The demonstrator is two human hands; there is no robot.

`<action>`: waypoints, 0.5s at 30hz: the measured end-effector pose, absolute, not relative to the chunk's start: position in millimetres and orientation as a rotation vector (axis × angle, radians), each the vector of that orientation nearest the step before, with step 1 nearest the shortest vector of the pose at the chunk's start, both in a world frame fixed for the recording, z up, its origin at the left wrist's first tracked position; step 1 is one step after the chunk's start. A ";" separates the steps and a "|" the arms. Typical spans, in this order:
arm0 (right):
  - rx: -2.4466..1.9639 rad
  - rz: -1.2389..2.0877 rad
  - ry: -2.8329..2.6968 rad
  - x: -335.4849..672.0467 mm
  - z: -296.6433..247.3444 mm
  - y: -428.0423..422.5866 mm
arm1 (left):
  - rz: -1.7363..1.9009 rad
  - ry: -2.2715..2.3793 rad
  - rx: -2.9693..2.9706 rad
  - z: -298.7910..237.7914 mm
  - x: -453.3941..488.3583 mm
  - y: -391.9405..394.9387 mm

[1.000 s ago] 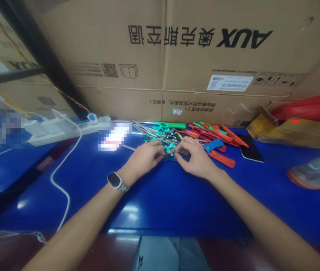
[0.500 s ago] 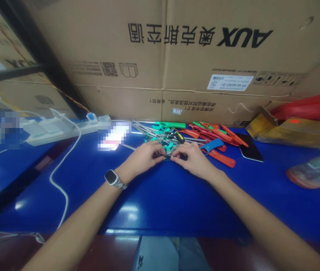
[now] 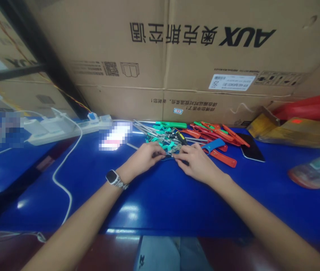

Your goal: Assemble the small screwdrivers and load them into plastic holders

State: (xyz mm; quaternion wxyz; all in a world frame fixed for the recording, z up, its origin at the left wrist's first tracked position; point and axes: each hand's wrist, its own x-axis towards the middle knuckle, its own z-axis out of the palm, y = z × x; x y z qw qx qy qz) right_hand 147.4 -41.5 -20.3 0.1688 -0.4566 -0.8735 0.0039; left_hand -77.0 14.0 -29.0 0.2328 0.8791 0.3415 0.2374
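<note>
Between my two hands is a small dark part (image 3: 169, 155), mostly covered by fingers and too small to name. My left hand (image 3: 150, 155) is closed, thumb and fingertips pinched at its left end. My right hand (image 3: 196, 160) pinches the right end, with something dark showing under its fingers. Right behind the fingers lies a pile of metal tubes with green plastic pieces (image 3: 162, 132). A black and yellow screwdriver handle (image 3: 181, 137) rests on it. Close to my right hand are a blue lighter casing (image 3: 214, 144) and several red casings (image 3: 226, 159).
Left of the pile lies a bright-screened phone (image 3: 116, 136); a dark phone (image 3: 252, 148) is at the right. A white power strip (image 3: 55, 132) and cable (image 3: 61, 184) occupy the left. A bottle (image 3: 317, 169) lies right, below an open carton (image 3: 295, 131). A large cardboard box (image 3: 106, 98) stands behind.
The fingers of my right hand have shifted slightly and spread a little at the small dark part. Less of the dark part shows at my left hand. The view has moved slightly.
</note>
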 end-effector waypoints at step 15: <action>-1.360 -0.011 -2.615 141.8 -12.6 -51.0 | 0.698 0.911 2.463 -23.6 -89.5 19.5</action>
